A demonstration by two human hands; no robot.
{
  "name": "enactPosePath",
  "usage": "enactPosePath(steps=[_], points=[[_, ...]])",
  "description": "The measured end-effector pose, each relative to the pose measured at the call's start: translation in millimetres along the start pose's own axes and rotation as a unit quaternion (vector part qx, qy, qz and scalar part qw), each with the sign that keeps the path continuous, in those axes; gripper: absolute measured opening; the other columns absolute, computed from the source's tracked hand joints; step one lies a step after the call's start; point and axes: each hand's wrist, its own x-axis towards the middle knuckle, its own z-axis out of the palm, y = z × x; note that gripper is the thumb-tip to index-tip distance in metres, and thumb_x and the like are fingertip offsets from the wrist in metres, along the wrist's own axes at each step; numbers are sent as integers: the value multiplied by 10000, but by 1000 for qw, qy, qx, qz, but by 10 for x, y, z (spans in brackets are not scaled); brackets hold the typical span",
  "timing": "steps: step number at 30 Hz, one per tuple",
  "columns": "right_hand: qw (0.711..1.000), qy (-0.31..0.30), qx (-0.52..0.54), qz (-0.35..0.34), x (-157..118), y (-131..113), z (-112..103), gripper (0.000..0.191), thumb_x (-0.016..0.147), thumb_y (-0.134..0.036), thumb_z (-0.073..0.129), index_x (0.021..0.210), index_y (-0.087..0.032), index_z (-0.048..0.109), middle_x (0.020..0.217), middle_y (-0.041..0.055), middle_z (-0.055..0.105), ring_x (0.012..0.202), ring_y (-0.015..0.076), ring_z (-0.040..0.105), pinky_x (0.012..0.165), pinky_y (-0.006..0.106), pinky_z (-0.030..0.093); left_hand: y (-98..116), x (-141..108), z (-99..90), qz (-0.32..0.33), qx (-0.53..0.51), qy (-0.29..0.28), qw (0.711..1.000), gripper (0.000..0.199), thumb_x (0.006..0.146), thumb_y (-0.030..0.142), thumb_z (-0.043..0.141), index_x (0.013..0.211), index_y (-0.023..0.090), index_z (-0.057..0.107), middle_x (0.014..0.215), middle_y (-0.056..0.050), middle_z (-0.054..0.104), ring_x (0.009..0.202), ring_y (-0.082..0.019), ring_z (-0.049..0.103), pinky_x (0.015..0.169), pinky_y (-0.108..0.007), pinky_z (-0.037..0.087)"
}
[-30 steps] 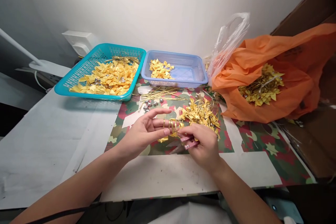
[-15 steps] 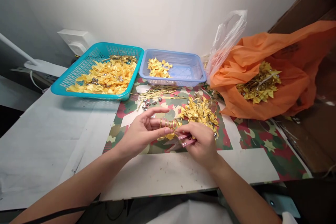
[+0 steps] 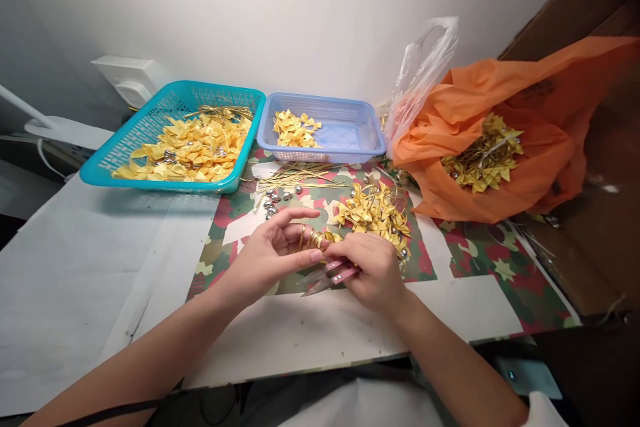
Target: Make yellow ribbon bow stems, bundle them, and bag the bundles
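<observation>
My left hand (image 3: 273, 250) is above the camouflage-patterned mat, with coils of gold wire (image 3: 314, 238) round a finger and the thumb and fingers close to them. My right hand (image 3: 373, 270) holds pink-handled scissors (image 3: 336, 272) in its palm, the blades pointing down-left. Its thumb and forefinger pinch at the end of the coils, beside a yellow ribbon flower (image 3: 331, 237). Just behind my right hand lies a pile of yellow flowers with wire stems (image 3: 375, 210). Silver bells (image 3: 273, 200) and loose gold wires (image 3: 295, 177) lie beyond my left hand.
A teal basket (image 3: 235, 183) of yellow flowers, bells and wires stands at the back left. Beside it is a blue basket (image 3: 350, 137) with some flowers. An orange bag (image 3: 545, 173) holding a flower bundle is at the right, next to a clear plastic bag (image 3: 425, 67).
The whole view has shifted slightly. My right hand has moved closer to my left, and the scissor blades have swung into clearer view below the hands.
</observation>
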Motion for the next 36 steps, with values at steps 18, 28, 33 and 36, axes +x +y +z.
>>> enactPosePath(steps=[18, 28, 33, 36], points=[[978, 43, 15, 205, 49, 405, -418, 58, 720, -224, 723, 768, -194, 709, 537, -50, 554, 479, 92, 463, 487, 221, 358, 344, 33, -335, 76, 261, 141, 952, 63, 762, 264, 728, 756, 205, 747, 754, -28, 700, 643, -136, 597, 547, -197, 473], [964, -200, -35, 170, -136, 126, -801, 195, 619, -147, 826, 768, -217, 723, 612, -44, 685, 542, 115, 600, 499, 205, 374, 492, 55, -461, -74, 38, 86, 993, 90, 672, 131, 742, 762, 139, 749, 613, -13, 623, 502, -90, 553, 393, -155, 410], [975, -135, -86, 151, -284, 135, -826, 361, 645, 54, 469, 749, -198, 705, 709, -15, 719, 645, 124, 652, 563, 204, 420, 383, 46, -356, -101, -72, 53, 991, 269, 569, 85, 822, 813, 179, 760, 698, -7, 654, 583, -106, 613, 393, -127, 455], [987, -106, -24, 117, -275, 156, -818, 388, 647, 36, 422, 781, -189, 708, 719, -8, 715, 638, 115, 644, 581, 198, 447, 243, 64, -251, -108, -117, 16, 987, 312, 531, 57, 818, 810, 192, 777, 699, -4, 632, 659, -124, 629, 510, -172, 554]])
